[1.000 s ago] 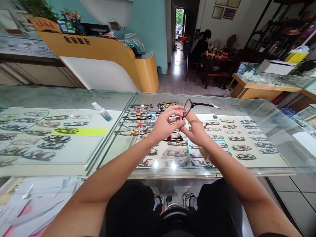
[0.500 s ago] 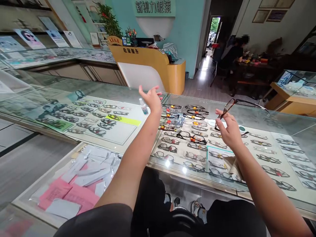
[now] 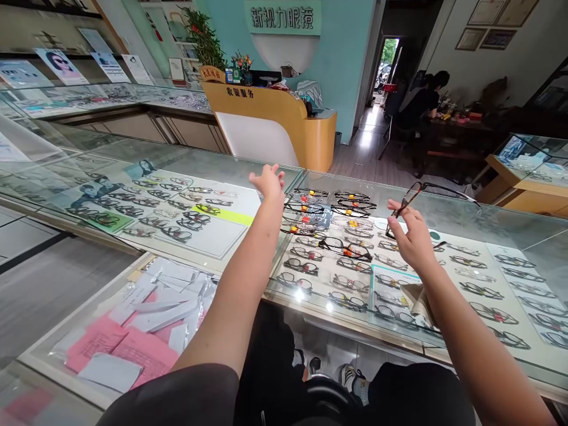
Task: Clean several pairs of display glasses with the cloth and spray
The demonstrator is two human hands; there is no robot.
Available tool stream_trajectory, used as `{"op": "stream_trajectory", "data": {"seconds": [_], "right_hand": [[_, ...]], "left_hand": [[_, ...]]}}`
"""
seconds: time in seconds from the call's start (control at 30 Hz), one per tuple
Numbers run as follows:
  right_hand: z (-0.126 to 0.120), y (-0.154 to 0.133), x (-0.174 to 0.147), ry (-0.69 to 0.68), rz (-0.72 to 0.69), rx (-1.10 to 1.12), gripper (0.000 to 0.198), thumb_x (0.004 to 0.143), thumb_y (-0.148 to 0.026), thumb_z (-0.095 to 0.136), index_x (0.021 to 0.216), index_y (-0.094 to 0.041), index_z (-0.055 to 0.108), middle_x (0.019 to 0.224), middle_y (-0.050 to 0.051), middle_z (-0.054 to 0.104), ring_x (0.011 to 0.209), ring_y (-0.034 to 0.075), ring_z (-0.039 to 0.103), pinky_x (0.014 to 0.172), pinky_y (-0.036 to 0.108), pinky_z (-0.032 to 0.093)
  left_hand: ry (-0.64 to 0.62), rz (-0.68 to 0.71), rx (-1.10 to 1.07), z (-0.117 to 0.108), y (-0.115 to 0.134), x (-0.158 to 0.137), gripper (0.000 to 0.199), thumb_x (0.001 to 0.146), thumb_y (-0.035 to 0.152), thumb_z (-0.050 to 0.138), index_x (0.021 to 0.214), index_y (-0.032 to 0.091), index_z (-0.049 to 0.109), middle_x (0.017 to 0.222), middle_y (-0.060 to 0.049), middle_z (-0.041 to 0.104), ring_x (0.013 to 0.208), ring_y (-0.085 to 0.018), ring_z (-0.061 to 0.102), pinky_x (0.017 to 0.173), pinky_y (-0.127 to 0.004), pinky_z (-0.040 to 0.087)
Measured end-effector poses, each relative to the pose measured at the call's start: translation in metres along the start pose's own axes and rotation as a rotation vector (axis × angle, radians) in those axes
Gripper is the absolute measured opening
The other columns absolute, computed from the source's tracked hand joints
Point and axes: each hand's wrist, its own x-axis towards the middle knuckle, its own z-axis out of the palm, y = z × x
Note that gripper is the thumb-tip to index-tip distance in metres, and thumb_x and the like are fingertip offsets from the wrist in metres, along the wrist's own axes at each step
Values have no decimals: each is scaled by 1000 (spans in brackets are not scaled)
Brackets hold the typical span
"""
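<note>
My right hand (image 3: 412, 236) is pinched on a pair of eyeglasses (image 3: 412, 192) with a dark frame, held up over the glass counter with the temples spread to the right. My left hand (image 3: 268, 182) reaches out over the far part of the counter, its thumb out to the left and its fingers apart and bent. The small spray bottle is out of sight behind this hand, and I cannot tell whether they touch. Below and between my hands, several eyeglasses lie in rows, including a larger black pair (image 3: 345, 248). A beige cloth (image 3: 417, 299) lies below my right forearm.
The glass counter (image 3: 222, 158) runs across in front of me. At lower left, an open drawer (image 3: 57, 337) holds pink and white papers in plastic. Beyond stands a wooden reception desk (image 3: 275, 97). A person (image 3: 419, 106) sits at a table at back right.
My left hand has lowered and moved slightly left, toward the spray bottle, which no longer shows. My right hand keeps the eyeglasses in nearly the same place. The view has shifted slightly.
</note>
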Motion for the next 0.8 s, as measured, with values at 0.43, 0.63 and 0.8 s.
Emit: {"op": "stream_trajectory", "data": {"seconds": [0.43, 0.63, 0.8], "right_hand": [[-1, -2, 1, 6, -36, 6, 50, 112, -53, 48, 154, -29, 63, 143, 13, 76, 133, 37, 65, 117, 61, 49], [0, -2, 3, -4, -44, 24, 50, 113, -53, 46, 150, -26, 66, 146, 14, 75, 136, 36, 65, 119, 58, 49], [0, -2, 5, -7, -32, 35, 51, 113, -54, 46, 152, -25, 65, 144, 14, 76, 135, 37, 65, 119, 60, 48]], "left_hand": [[-54, -15, 108, -2, -14, 12, 17, 115, 22, 45, 130, 19, 52, 121, -12, 84, 58, -5, 65, 48, -17, 34], [-370, 32, 188, 9, -10, -27, 14, 115, 29, 51, 117, 18, 59, 89, -6, 81, 56, -8, 64, 50, -18, 39], [-767, 133, 374, 10, -20, -71, 37, 101, 50, 77, 112, 14, 75, 56, 3, 59, 44, -9, 46, 45, -21, 35]]}}
